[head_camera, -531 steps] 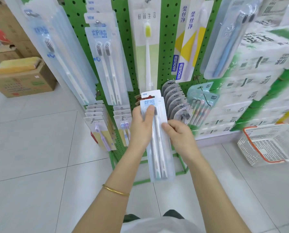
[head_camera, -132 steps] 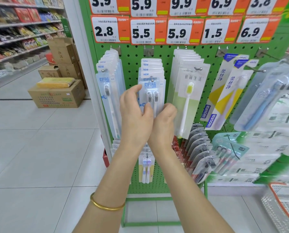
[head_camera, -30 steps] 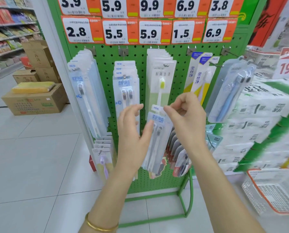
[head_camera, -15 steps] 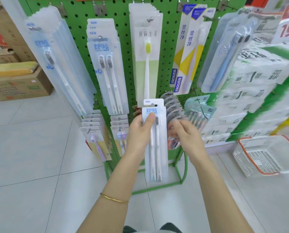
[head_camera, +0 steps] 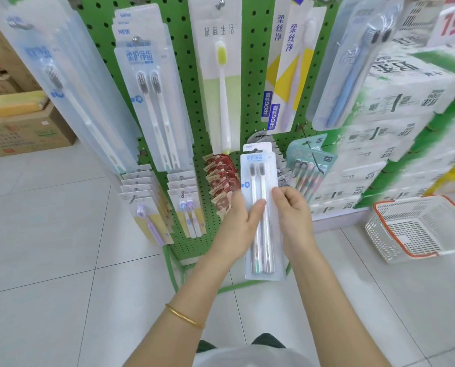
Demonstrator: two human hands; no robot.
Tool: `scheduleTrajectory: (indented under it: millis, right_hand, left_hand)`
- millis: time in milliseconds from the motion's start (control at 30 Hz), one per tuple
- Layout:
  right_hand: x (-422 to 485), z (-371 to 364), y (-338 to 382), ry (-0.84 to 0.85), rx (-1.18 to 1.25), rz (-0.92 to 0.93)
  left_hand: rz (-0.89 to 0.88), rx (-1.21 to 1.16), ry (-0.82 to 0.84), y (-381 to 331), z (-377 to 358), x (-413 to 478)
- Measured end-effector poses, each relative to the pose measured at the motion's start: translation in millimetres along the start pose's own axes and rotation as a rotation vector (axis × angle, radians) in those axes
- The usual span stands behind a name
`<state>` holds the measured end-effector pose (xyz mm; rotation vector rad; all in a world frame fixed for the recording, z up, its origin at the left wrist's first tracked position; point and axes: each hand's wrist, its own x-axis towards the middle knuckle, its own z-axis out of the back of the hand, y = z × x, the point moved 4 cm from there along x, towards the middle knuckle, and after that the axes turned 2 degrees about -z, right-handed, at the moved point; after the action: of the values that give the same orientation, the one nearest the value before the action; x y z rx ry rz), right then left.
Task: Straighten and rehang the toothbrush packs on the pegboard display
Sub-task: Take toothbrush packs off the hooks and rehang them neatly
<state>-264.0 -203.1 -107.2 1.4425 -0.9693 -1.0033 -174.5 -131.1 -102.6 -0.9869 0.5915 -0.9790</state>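
Left hand [head_camera: 234,226] and right hand [head_camera: 293,213] pinch a twin toothbrush pack [head_camera: 260,181] between them — not yet rehung — while matching packs [head_camera: 152,102] hang high on the pegboard [head_camera: 252,75].

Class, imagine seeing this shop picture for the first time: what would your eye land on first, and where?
First, the twin toothbrush pack held upright at the centre: the left hand grips it, thumb across its front, and the right hand pinches its right edge. Behind stands the bright green pegboard hung with more packs. A white basket with an orange rim sits on the floor at right.
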Motion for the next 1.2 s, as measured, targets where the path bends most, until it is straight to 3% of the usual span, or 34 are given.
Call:
scheduleTrajectory:
  millis: [233, 467, 667, 900, 1033, 1200]
  right_hand:
    - [12.9, 7.1, -5.3, -0.08, 0.098, -0.126]
    - [18.0, 4.0, -10.4, -0.155, 0.181, -0.133]
    - [14.5, -1.9, -19.1, -0.118, 0.301, -0.293]
    - [9.1, -8.5, -27.2, 0.001, 0.508, -0.512]
    - [6.1, -13.2, -24.2, 0.055, 0.471, -0.45]
    - [8.3, -6.2, -20.8, -0.019, 0.218, -0.278]
  left_hand:
    - [0.024, 0.086, 0.295, 11.3, -6.9, -17.3]
    - [-0.064, 0.416, 0.328, 2.2, -2.2, -24.0]
    - [-0.017, 0.565, 0.388, 7.9, -4.0, -25.1]
    - [0.104, 0.378, 0.497, 18.9, -6.3, -27.6]
    - [0.121, 0.235, 0.557, 25.7, -7.5, -28.0]
    - [0.161, -0.307, 0.482, 23.7, -4.1, -31.0]
